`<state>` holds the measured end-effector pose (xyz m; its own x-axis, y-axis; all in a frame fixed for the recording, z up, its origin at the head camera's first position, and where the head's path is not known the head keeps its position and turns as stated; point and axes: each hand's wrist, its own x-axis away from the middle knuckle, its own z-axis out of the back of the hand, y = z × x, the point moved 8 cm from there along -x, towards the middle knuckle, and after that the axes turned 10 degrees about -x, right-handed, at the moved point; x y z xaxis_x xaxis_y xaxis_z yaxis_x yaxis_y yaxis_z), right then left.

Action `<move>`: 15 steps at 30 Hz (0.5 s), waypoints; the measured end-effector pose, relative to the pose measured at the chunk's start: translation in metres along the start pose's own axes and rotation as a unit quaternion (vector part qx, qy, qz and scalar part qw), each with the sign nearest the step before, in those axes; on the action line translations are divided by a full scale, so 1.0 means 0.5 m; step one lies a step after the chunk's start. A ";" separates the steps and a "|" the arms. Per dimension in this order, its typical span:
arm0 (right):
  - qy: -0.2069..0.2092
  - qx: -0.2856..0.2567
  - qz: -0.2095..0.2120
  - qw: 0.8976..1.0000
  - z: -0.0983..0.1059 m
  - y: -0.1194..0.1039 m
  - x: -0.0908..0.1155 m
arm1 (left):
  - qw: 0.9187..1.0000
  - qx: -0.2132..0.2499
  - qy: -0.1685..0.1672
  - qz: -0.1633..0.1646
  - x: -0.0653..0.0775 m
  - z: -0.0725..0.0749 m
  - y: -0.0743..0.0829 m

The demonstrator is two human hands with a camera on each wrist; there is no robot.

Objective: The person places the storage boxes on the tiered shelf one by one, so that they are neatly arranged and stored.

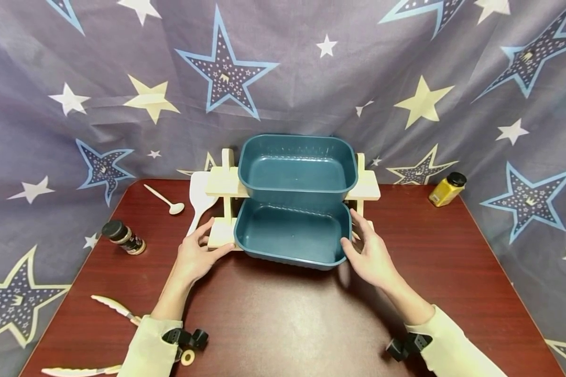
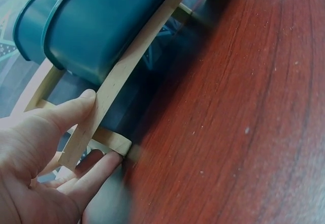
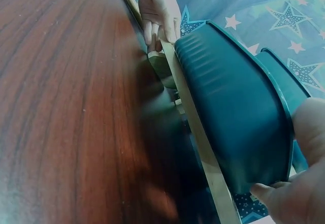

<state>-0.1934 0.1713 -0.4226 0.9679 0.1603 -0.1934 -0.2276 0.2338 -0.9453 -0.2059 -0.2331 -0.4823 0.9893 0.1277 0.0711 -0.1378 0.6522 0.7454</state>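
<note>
A two-tier wooden rack (image 1: 221,234) stands at the back of the table, bearing an upper teal bin (image 1: 297,175) and a lower teal bin (image 1: 290,235). The lower bin sits slightly askew, its right front corner further forward. My left hand (image 1: 195,257) grips the left end of the lower shelf, thumb on its front edge and fingers around the end and below, as the left wrist view shows. At the lower bin's right end, my right hand (image 1: 371,257) holds the corner, thumb at the front and fingers along the side. Both bins look empty inside.
Left of the rack lie a white spatula (image 1: 200,196) and a small white spoon (image 1: 170,204). A black-capped spice jar (image 1: 124,237) lies nearer. Long pale-handled utensils (image 1: 115,306) are by the left forearm. At the back right is a yellow bottle (image 1: 447,189); a star-patterned curtain (image 1: 292,78) hangs behind.
</note>
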 end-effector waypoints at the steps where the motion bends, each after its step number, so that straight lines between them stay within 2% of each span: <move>1: 0.000 0.001 0.000 1.000 0.000 0.001 -0.001 | 1.000 -0.002 0.001 -0.001 0.000 0.000 0.000; 8: -0.002 0.023 -0.006 1.000 0.002 0.005 -0.012 | 1.000 -0.008 0.002 -0.006 0.000 0.000 0.000; 15: -0.006 0.011 -0.023 1.000 0.002 0.010 -0.013 | 1.000 -0.008 0.000 -0.008 -0.001 -0.001 -0.001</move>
<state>-0.2009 0.1726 -0.4256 0.9758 0.1613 -0.1473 -0.1863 0.2618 -0.9470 -0.2061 -0.2332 -0.4829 0.9913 0.1176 0.0589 -0.1228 0.6660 0.7358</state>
